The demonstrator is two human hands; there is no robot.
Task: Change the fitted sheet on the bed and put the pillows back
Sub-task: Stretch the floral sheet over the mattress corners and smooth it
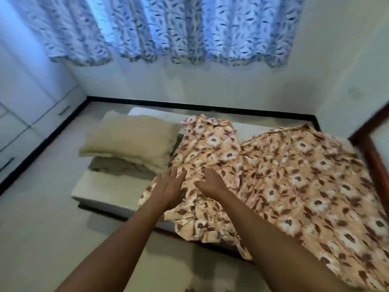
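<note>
Low mattress point(109, 186), floral sheet point(294, 175) half-spread

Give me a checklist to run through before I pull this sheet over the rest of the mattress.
1. Floral sheet spread flat: not ok, it is bunched and wrinkled over the right part.
2. Left end of the mattress covered: not ok, it is bare.
3. Pillow out of the way: not ok, it lies on the left end on top of a grey cloth.
4. Hands on the sheet: ok, the left hand lies flat on it and the right hand curls its fingers into the fabric.
5. Near edge tucked: not ok, it hangs loose.
6. Far right corners fitted: cannot tell.
</note>
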